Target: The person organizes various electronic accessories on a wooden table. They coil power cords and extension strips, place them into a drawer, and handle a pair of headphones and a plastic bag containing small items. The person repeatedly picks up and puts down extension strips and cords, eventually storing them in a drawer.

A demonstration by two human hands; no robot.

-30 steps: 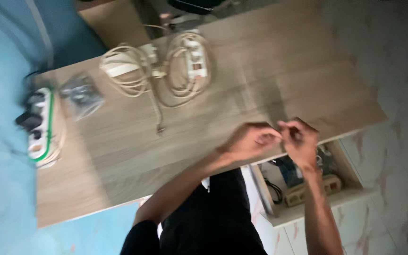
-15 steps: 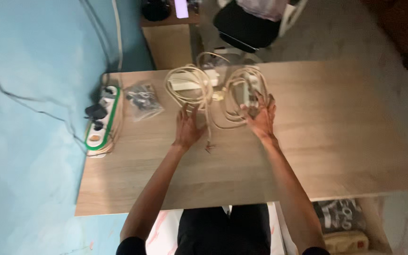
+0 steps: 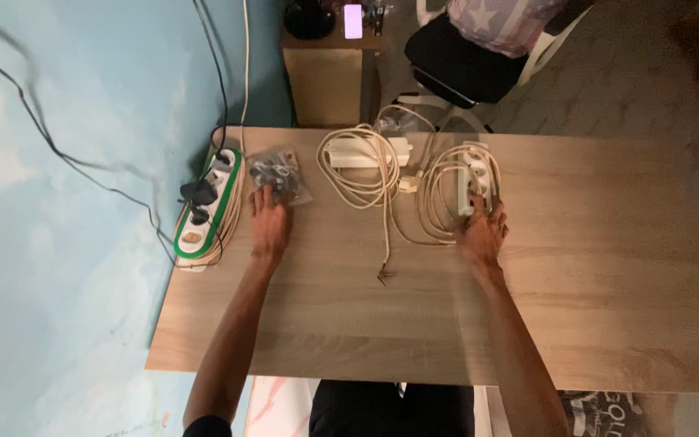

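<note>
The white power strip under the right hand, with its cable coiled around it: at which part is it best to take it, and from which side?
Probably by its long narrow body, across the width. The white power strip lies flat on the table, pointing away from the person, so its two long sides are free for fingers. The right hand already touches its near end; coming from above there seems best, lifting some loops of the coiled cable along.
</note>
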